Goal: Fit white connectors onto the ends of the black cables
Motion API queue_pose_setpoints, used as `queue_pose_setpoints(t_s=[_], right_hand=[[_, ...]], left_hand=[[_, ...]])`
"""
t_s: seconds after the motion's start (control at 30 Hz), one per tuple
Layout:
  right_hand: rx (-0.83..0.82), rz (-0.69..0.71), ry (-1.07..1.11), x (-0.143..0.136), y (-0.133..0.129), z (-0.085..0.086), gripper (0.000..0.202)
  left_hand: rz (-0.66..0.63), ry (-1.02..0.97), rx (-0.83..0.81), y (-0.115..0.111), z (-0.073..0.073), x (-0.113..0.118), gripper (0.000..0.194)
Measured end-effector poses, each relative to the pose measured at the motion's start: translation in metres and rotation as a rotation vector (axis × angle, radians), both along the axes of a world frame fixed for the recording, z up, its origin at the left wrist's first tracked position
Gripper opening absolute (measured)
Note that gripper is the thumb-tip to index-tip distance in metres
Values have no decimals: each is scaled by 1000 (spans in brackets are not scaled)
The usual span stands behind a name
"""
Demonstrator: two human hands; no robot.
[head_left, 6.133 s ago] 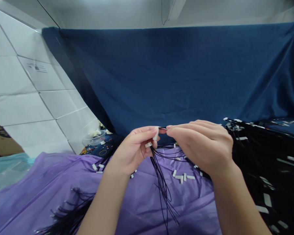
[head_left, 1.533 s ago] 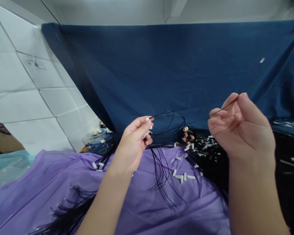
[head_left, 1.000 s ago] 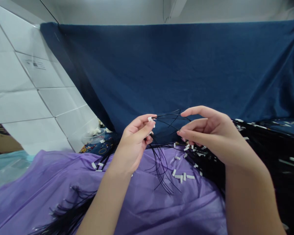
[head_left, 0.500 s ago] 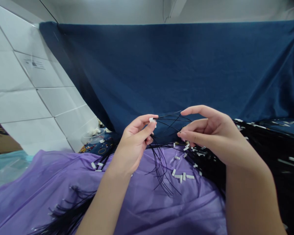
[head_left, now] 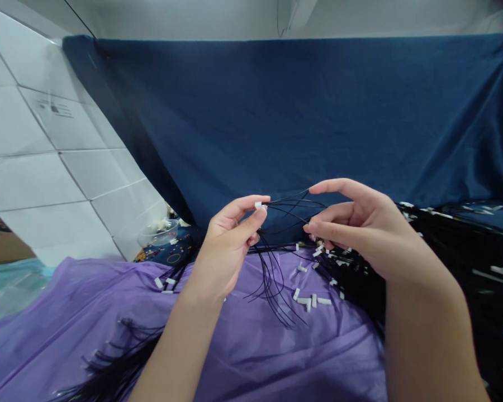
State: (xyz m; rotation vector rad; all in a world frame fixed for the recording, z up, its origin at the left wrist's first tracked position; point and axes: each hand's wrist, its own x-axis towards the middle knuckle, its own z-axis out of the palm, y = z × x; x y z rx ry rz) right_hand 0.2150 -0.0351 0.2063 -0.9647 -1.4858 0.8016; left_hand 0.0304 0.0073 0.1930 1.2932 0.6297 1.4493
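Note:
Thumb and index finger of my left hand [head_left: 230, 243] pinch a small white tag [head_left: 260, 206] with thin black cords at it. Loose ends of black cords [head_left: 272, 279] hang below that hand. Several strands [head_left: 291, 204] stretch across to my right hand [head_left: 356, 223], which pinches a cord between its thumb and a finger. Its raised index fingertip touches another strand, so the cords spread and cross between the hands. Both hands are above the purple cloth.
White tags [head_left: 314, 301] are scattered on the purple cloth [head_left: 276, 357]. A large black cord pile [head_left: 456, 262] lies right, a black bundle [head_left: 117, 368] lower left. A clear bowl [head_left: 159, 231] stands by the white panels [head_left: 33, 178]. Blue fabric [head_left: 276, 111] hangs behind.
The hands hold nearly the same pose and grip. The hanging cord ends have swung slightly left and up, and the view has shifted a little.

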Motion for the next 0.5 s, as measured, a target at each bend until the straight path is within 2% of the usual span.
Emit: queue_pose_setpoints(t_s=[0.2,0.37,0.5], right_hand=[[43,-29,-5,1,1,-2,49],[37,-45,-22,1,3,-3,49],[185,-171,-36,-3,2,-5,45]], left_hand=[[130,101,88,1,-4,0,16],[163,220,177,0,-8,-2,19],[150,222,155,-1,-8,0,21]])
